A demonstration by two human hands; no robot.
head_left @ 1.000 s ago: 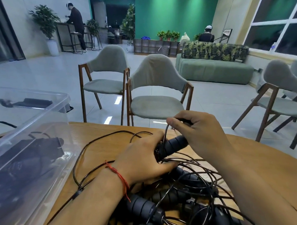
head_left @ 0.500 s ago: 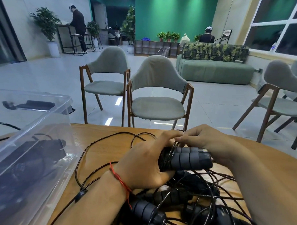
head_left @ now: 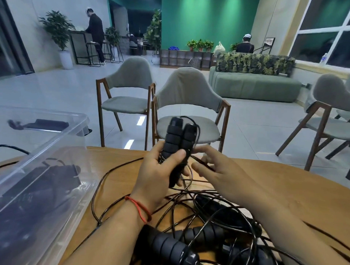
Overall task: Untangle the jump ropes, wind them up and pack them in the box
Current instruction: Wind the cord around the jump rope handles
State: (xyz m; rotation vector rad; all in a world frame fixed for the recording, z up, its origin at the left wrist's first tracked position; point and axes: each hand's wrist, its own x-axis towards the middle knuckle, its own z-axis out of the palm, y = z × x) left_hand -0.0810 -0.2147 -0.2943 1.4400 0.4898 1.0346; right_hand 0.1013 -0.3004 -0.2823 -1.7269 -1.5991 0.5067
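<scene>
Head view. Round wooden table (head_left: 301, 187) fills the lower field. On it, at 9 o'clock from the hands, stands a clear plastic box (head_left: 51, 140), open at the top, with dark coiled ropes and handles dimly visible through its wall. Two grey upholstered chairs (head_left: 188, 88) with wooden frames stand beyond the table's far edge at 12 o'clock. A tangle of jump ropes (head_left: 211, 226), thin black cords and several ribbed black handles, lies on the table at 6 o'clock from the hands, between the two forearms; one loose cord loops out toward the box at 8 o'clock. Left hand (head_left: 158, 178), raised above the table, grasps a pair of handles (head_left: 176, 142) side by side, thumb across their front, their tops pointing to 12 o'clock. Cords trail from the pair down into the tangle. Right hand (head_left: 217, 170), at 3 o'clock from the left and just beside it, is released, fingers straight and spread near the cords under the pair; whether they touch a cord cannot be told. A red string bracelet (head_left: 140, 209) circles the left wrist.
</scene>
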